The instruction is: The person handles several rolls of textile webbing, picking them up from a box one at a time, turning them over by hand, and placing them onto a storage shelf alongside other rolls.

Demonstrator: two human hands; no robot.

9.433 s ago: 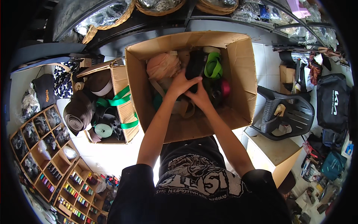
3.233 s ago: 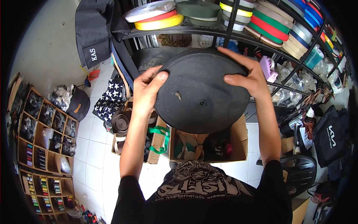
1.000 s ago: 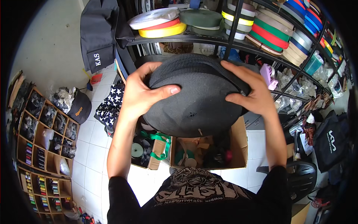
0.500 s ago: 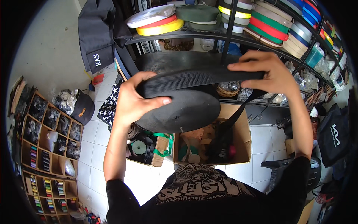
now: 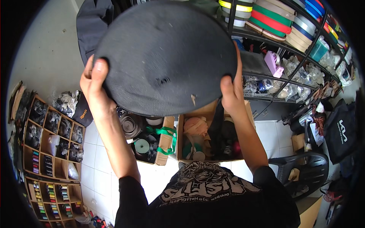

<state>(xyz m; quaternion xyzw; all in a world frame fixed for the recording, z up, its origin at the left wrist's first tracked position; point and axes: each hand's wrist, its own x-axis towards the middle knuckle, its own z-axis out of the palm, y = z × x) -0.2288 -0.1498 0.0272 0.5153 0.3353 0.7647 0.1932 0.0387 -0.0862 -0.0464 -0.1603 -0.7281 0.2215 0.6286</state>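
A large black roll of webbing (image 5: 167,57) is raised up in front of me, its flat round side turned toward the head view. My left hand (image 5: 95,81) grips its left edge, thumb on the near face. On the opposite edge my right hand (image 5: 232,89) is wrapped round the rim, most of its fingers hidden behind. Below the roll a black strap (image 5: 216,127) hangs down into a cardboard box (image 5: 249,117) with loose rolls and scraps. Whether that strap joins the raised roll cannot be seen.
A second box (image 5: 161,154) holds coiled strips and green ribbon. Black shelving (image 5: 262,40) with coloured webbing rolls stands ahead and to the right. At the left is a wooden rack (image 5: 57,150) of bags and thread spools. A dark plastic chair (image 5: 300,171) stands to the right.
The roll has been lifted toward me and tipped so its flat face shows. My right hand has moved in from the webbing's upper right stretch to the roll's right edge.
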